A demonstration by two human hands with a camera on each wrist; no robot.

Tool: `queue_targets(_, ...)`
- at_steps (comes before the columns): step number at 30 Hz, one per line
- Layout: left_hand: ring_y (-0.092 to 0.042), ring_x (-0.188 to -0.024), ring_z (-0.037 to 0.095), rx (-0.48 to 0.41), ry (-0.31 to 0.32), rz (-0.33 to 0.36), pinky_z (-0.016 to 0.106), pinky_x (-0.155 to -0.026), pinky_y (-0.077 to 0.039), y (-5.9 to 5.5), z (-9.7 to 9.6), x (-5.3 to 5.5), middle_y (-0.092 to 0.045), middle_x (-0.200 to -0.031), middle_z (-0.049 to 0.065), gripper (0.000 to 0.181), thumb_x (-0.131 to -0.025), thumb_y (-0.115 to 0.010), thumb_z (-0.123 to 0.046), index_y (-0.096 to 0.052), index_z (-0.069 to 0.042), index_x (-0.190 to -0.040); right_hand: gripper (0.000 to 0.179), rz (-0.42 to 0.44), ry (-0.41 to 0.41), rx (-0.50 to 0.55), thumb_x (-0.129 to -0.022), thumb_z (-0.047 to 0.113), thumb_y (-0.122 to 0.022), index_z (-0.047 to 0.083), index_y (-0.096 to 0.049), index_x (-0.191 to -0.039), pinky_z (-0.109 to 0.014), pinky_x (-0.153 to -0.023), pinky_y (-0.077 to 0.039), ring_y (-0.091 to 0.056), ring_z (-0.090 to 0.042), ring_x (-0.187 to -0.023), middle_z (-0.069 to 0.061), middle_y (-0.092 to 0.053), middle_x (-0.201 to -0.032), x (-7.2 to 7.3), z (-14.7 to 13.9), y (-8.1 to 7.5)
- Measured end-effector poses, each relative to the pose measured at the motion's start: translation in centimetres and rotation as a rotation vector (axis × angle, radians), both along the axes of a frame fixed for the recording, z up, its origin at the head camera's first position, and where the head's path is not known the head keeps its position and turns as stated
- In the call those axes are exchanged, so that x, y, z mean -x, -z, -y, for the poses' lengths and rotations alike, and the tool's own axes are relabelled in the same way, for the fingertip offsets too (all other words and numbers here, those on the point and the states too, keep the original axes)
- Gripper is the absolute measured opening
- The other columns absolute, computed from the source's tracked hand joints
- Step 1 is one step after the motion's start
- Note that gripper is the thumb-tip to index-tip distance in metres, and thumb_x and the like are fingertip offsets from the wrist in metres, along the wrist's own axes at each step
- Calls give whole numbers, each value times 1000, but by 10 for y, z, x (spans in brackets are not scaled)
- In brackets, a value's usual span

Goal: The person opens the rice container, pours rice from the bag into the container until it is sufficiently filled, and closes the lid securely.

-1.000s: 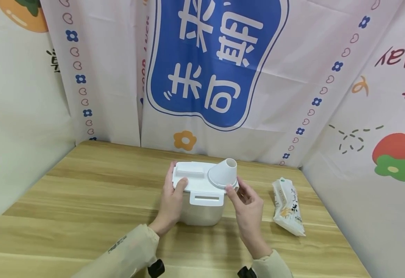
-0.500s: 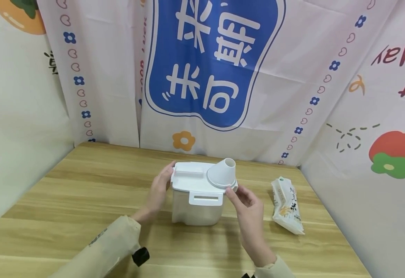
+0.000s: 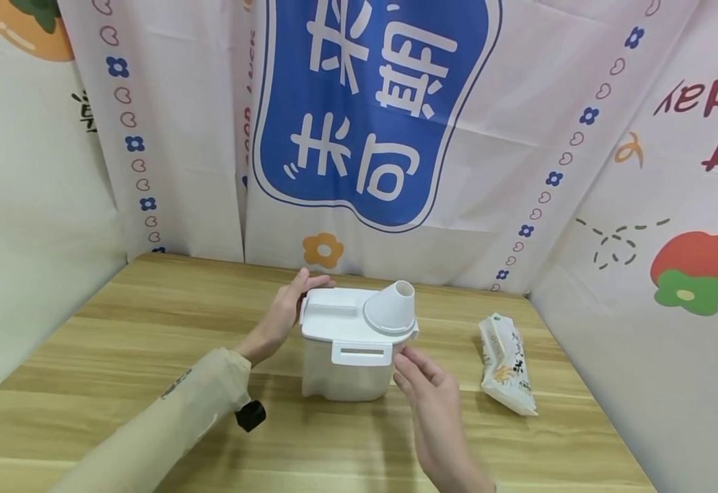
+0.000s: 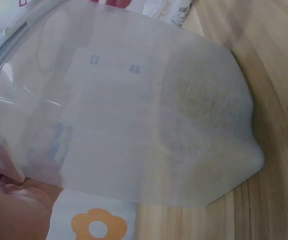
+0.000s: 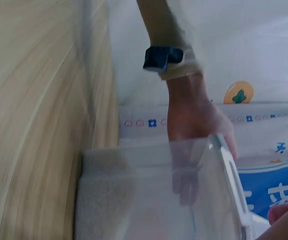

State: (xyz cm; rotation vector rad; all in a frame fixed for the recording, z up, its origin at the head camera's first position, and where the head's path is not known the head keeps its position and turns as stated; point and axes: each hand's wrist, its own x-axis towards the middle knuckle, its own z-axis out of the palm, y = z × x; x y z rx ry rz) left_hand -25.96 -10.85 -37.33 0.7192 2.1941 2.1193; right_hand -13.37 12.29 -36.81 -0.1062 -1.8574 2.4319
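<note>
A translucent rice storage container (image 3: 346, 383) stands upright on the wooden table, with a white lid (image 3: 328, 332) and a cone-shaped spout (image 3: 391, 309) on top. Pale grains, apparently rice (image 4: 199, 107), show through its lower part. At the far left corner of the lid is my left hand (image 3: 280, 311), fingers stretched along the back edge; the right wrist view shows this left hand (image 5: 196, 117) behind the clear wall. My right hand (image 3: 434, 411) is at the front right corner, below the lid's rim, thumb and fingertips against or very near the side. The container partly hides its fingers.
A white printed bag (image 3: 508, 366) lies to the right of the container. A front latch flap (image 3: 361, 353) sticks out from the lid. Printed white cloth walls (image 3: 180, 137) enclose the wooden table (image 3: 149, 329) at the back and both sides.
My left hand has let go of the lid's left end and moved round to its back left corner. My right hand has slid down from the lid's right rim. The container has stayed put.
</note>
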Motion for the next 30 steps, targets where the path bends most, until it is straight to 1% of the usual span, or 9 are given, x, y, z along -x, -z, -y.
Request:
queue_targets(2,-50,-125,34,14,-17,17,48,-104,-42,2,1,-1,-51,-140,21,76,-106,-17,-53,-43,8,-143,58,-9,-31,26,-97,14,-62,-14,-36,-141,-42,-111,-33,-41,-32,-133,-25,-40,-145,-6,3,-3)
queue_targets(6,-54,-118,35,25,-34,47,46,-99,-47,5,2,-4,-55,-132,22,82,-104,-14,-58,-46,7,-141,71,1,-98,50,-98,14,-60,-16,-19,-147,-43,-113,-30,-24,-37,-142,-29,-21,-153,-15,9,-7)
queue_targets(8,-57,-113,35,16,-34,55,44,-95,-50,6,3,-6,-59,-127,21,82,-103,-13,-59,-50,6,-138,74,6,-123,56,-98,13,-60,-16,-14,-147,-44,-113,-28,-18,-39,-143,-30,-15,-155,-19,12,-9)
queue_targets(11,-60,-107,34,8,-34,55,43,-89,-53,7,4,-7,-62,-121,21,82,-103,-13,-59,-52,5,-136,77,-7,-161,61,-97,15,-60,-15,-11,-149,-44,-115,-24,-13,-37,-145,-28,-10,-157,-20,16,-11)
queue_targets(15,-61,-103,32,7,-59,62,41,-87,-54,8,5,-8,-63,-117,21,82,-104,-14,-58,-54,7,-133,76,-33,-196,55,-97,17,-61,-11,-14,-151,-44,-116,-21,-15,-31,-145,-21,-13,-159,-19,21,-10)
queue_targets(20,-62,-103,32,-5,-99,75,42,-90,-53,9,5,-14,-63,-116,22,80,-105,-15,-56,-55,9,-129,72,-61,-189,65,-96,17,-61,-4,-21,-152,-43,-117,-19,-17,-26,-145,-14,-20,-159,-13,23,-5)
queue_targets(24,-62,-107,33,-21,-151,75,44,-95,-50,10,2,-25,-64,-116,24,78,-106,-17,-53,-57,11,-126,71,-91,-161,79,-93,15,-65,-2,-27,-150,-44,-117,-18,-24,-27,-143,-15,-28,-154,-1,24,-2)
queue_targets(28,-58,-115,37,-59,-197,70,44,-101,-46,12,-4,-41,-60,-122,29,72,-108,-22,-46,-55,15,-125,68,-85,-118,125,-90,12,-69,-1,-33,-147,-46,-116,-22,-32,-27,-137,-14,-33,-148,15,23,2)
queue_targets(30,-55,-120,38,-68,-217,56,43,-104,-43,14,-7,-49,-57,-127,31,68,-108,-24,-42,-53,16,-127,68,-64,-106,162,-89,12,-71,-1,-36,-145,-46,-115,-24,-34,-25,-135,-14,-34,-146,21,23,3)
